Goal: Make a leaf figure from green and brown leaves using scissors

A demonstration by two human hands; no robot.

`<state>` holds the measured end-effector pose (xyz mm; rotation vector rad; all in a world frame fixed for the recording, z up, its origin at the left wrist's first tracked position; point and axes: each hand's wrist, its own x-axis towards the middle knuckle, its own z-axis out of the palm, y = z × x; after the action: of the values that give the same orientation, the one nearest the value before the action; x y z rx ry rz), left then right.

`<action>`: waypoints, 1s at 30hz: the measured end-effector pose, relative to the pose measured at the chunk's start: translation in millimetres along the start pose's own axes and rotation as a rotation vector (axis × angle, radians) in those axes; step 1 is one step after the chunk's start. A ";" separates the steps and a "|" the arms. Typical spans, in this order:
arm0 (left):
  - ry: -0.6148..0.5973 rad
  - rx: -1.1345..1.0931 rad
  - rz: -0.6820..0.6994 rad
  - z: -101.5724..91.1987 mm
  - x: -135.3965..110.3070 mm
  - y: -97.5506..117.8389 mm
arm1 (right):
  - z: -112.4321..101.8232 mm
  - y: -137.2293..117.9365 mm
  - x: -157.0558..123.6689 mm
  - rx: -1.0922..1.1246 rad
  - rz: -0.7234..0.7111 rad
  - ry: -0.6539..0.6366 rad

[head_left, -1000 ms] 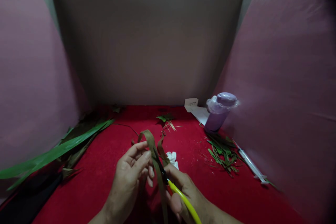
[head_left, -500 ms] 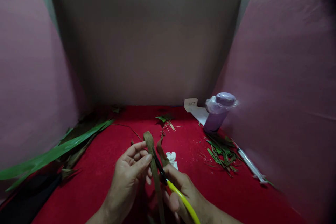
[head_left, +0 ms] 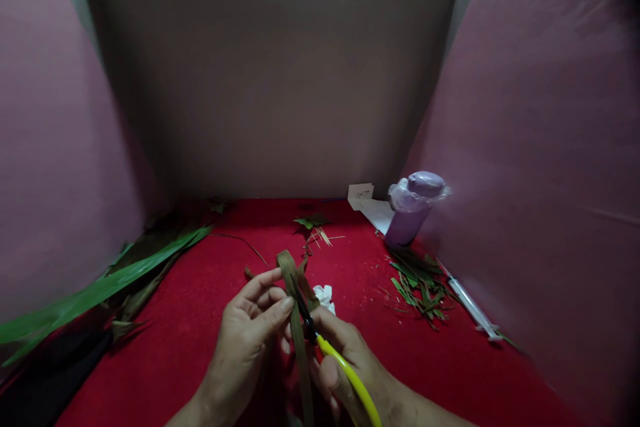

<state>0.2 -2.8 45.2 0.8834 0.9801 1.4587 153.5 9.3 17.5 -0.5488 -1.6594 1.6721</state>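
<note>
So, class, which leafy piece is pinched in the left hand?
The narrow brownish strip beside the scissors' blades, bent over at top: the left hand pinches it, while the broad green leaf lies far left, the cut pieces at right.

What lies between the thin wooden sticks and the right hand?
A crumpled white wad lies between the sticks and the right hand, seen in the head view.

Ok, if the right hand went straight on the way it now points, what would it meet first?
Probably the brown strip held by the left hand: the scissors in the right hand point toward it, their tips close beside it, though depth is unclear.
</note>
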 end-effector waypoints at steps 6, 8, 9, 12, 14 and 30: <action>-0.017 0.033 -0.001 0.7 -2.5 -2.9 | 0.9 1.8 -0.8 0.024 -0.010 0.028; -0.017 0.040 -0.010 0.5 -2.8 -4.9 | 1.4 2.1 -0.8 0.050 -0.009 0.045; -0.017 0.039 -0.012 0.4 -2.8 -6.0 | 1.7 2.2 -0.8 0.063 -0.009 0.054; -0.019 0.039 -0.008 0.6 -3.1 -8.7 | 2.0 3.1 -0.5 0.080 -0.009 0.057; -0.016 0.045 -0.004 1.0 -3.3 -9.5 | 1.8 4.0 -0.4 0.077 -0.010 0.058; -0.035 0.067 -0.025 1.1 -4.4 -9.4 | 0.5 12.2 1.2 0.126 0.054 0.053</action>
<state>5.2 -6.8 36.9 0.9393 1.0156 1.3917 150.1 10.7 5.9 -0.5755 -1.5023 1.7724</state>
